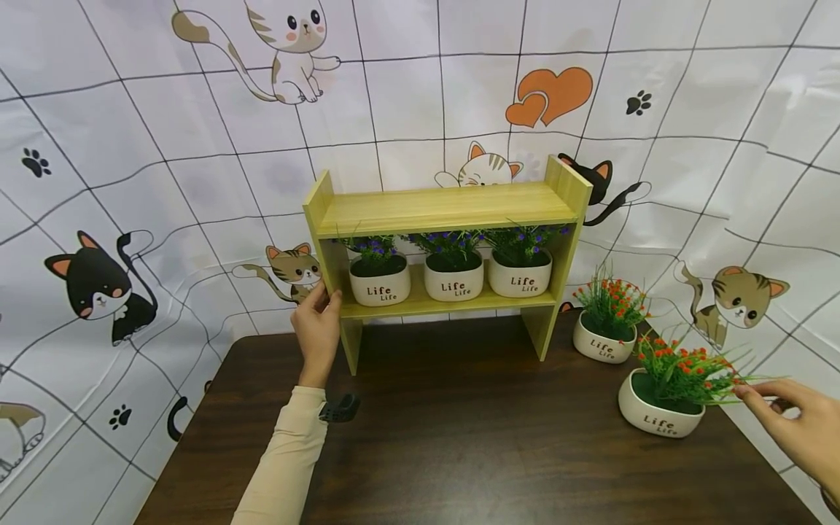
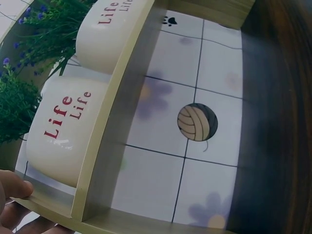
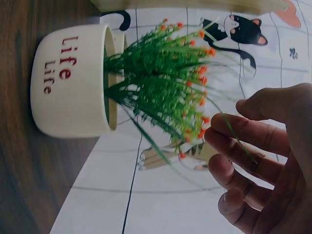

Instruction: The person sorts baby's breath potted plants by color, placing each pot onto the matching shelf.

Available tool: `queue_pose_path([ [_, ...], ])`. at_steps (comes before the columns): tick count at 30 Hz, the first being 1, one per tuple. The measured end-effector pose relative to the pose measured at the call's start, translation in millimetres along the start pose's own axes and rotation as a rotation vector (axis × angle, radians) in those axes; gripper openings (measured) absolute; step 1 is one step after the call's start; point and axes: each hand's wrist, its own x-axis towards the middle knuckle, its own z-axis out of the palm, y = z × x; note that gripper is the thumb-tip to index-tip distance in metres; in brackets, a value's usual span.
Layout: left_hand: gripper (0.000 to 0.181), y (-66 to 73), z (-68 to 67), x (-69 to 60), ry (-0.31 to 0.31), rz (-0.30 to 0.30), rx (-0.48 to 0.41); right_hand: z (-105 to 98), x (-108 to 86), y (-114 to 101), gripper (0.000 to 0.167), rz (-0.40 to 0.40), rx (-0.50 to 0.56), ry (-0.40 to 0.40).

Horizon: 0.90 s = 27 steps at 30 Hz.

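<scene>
A light wooden two-tier shelf (image 1: 446, 208) stands at the back of the table. My left hand (image 1: 317, 328) grips its left side panel; the thumb (image 2: 19, 187) lies on the inner face, with the other fingers outside. White "Life" pots with purple-flowered plants, a left one (image 1: 379, 284), a middle one (image 1: 454, 281) and a right one (image 1: 521, 277), sit on the lower board. My right hand (image 1: 797, 419), fingers loosely bent, is beside the front orange-flowered potted plant (image 1: 663, 408). In the right wrist view, one thin green blade crosses its fingers (image 3: 243, 136), with the thumb apart from them.
Another orange-flowered potted plant (image 1: 605, 343) stands behind the front one, right of the shelf. The dark wooden table (image 1: 472, 437) extends in front. A white wall covering (image 1: 407, 95) with cartoon cats and grid lines rises behind and at both sides.
</scene>
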Motion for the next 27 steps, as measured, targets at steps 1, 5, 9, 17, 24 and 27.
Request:
queue_pose_path([
  [1,0.036,0.2,0.1,-0.3,-0.001,-0.002,-0.001,0.3,-1.2,1.8,0.024,0.012,0.03,0.01],
  [5,0.037,1.4,0.2,-0.6,0.0,-0.007,-0.006,-0.8,-4.3,9.7,0.058,0.099,0.102,0.012],
  [9,0.036,0.8,0.3,0.0,-0.003,0.001,-0.004,-1.1,-8.1,23.1,0.067,0.169,0.213,-0.044],
  [17,0.035,0.2,0.4,-0.6,-0.005,-0.001,0.005,11.9,-19.4,64.2,0.041,0.216,0.237,-0.249],
  [24,0.035,-1.5,0.1,-1.8,0.003,-0.007,-0.003,35.5,-29.1,84.5,0.038,0.217,0.138,-0.439],
  [27,0.035,-1.6,0.1,-2.5,0.002,-0.01,0.007,45.7,-29.8,88.2,0.056,0.224,0.108,-0.507],
])
